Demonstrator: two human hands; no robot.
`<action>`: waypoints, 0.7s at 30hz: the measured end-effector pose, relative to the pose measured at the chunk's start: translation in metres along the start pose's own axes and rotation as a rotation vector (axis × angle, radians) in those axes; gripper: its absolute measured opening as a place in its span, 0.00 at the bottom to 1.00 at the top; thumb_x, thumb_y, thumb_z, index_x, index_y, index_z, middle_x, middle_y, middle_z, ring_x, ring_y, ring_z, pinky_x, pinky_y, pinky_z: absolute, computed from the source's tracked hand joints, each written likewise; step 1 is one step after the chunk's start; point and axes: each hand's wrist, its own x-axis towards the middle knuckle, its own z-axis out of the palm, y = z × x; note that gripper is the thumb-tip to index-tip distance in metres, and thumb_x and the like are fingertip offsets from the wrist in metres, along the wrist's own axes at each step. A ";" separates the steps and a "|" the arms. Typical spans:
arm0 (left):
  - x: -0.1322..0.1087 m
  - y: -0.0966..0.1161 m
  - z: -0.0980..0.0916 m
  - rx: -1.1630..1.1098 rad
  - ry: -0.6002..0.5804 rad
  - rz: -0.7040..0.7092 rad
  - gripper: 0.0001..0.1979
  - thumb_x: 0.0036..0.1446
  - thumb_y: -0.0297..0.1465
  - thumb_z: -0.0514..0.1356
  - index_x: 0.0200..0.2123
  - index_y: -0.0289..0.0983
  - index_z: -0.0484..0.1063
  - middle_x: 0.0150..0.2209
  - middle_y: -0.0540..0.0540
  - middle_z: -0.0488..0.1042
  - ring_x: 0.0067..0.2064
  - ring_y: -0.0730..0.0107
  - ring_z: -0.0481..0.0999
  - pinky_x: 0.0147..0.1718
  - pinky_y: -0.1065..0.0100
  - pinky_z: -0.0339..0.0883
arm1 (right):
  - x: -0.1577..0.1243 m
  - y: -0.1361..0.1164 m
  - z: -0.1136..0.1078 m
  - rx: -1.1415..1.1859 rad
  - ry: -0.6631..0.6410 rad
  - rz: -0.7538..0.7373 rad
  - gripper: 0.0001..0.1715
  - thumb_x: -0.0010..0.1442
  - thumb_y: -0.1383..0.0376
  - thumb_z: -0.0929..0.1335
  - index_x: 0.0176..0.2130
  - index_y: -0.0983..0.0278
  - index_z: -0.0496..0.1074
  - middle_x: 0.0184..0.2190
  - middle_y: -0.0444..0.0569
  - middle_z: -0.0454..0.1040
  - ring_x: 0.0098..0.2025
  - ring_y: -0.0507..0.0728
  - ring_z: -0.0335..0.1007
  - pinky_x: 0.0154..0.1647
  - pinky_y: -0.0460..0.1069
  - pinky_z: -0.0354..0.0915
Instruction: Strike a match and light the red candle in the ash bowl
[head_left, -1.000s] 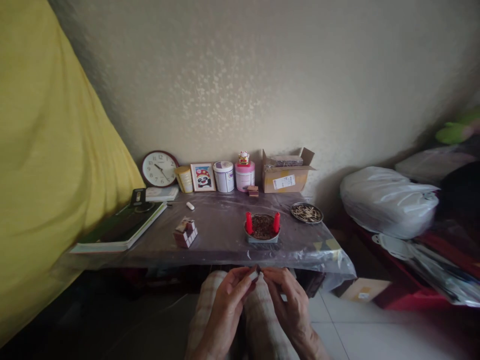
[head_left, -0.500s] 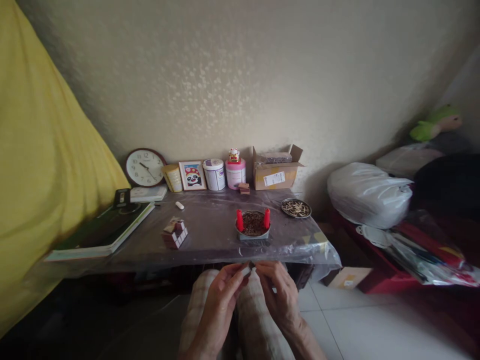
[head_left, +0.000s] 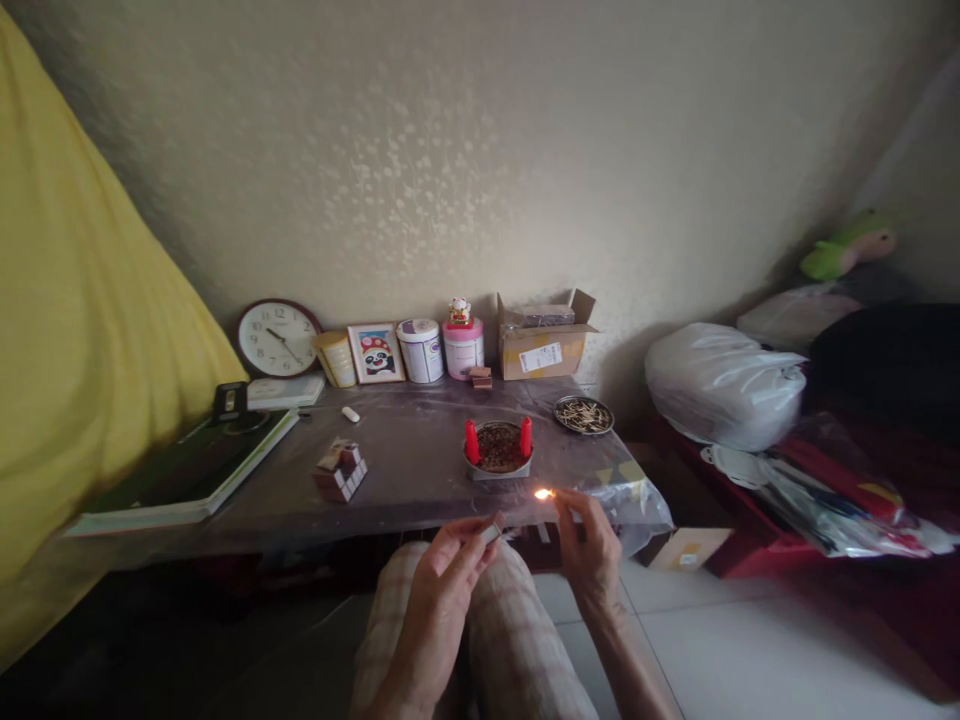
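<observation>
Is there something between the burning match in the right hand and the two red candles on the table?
Nothing visible stands in the way. The right hand holds the lit match just at the near table edge, and the red candles stand in the bowl right behind it. The left hand with the matchbox is lower, to the side.

Lit match flaming at its tip, small matchbox beside it

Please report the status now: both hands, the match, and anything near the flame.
Left hand grips matchbox. Right hand pinches lit match. Flame near plastic table cover, just before the bowl with red candles.
</observation>
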 end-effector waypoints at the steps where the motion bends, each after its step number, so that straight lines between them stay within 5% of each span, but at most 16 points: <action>1: 0.000 0.000 -0.001 0.007 0.006 -0.005 0.12 0.54 0.35 0.64 0.39 0.34 0.78 0.43 0.40 0.79 0.48 0.58 0.75 0.54 0.57 0.63 | 0.003 0.006 -0.002 -0.004 0.032 0.037 0.07 0.63 0.67 0.65 0.37 0.62 0.73 0.33 0.48 0.78 0.36 0.55 0.74 0.37 0.48 0.70; 10: 0.006 -0.013 -0.035 -0.051 0.113 -0.079 0.14 0.47 0.36 0.69 0.36 0.33 0.79 0.44 0.37 0.80 0.43 0.60 0.78 0.49 0.59 0.68 | 0.030 0.018 -0.031 0.108 0.258 0.338 0.11 0.59 0.59 0.68 0.31 0.63 0.75 0.33 0.48 0.77 0.37 0.57 0.71 0.40 0.51 0.68; 14: 0.010 -0.023 -0.064 -0.091 0.107 -0.146 0.14 0.45 0.36 0.70 0.35 0.37 0.78 0.43 0.40 0.81 0.38 0.66 0.78 0.40 0.65 0.71 | 0.038 0.019 -0.037 0.181 0.281 0.485 0.13 0.57 0.56 0.69 0.33 0.63 0.77 0.34 0.48 0.77 0.37 0.57 0.71 0.40 0.51 0.66; 21: 0.015 -0.047 -0.112 -0.154 0.091 -0.267 0.18 0.40 0.42 0.72 0.36 0.43 0.80 0.41 0.44 0.82 0.40 0.64 0.78 0.39 0.65 0.71 | 0.047 0.014 -0.037 0.306 0.248 0.599 0.14 0.56 0.55 0.70 0.35 0.63 0.77 0.34 0.48 0.77 0.37 0.57 0.70 0.38 0.50 0.65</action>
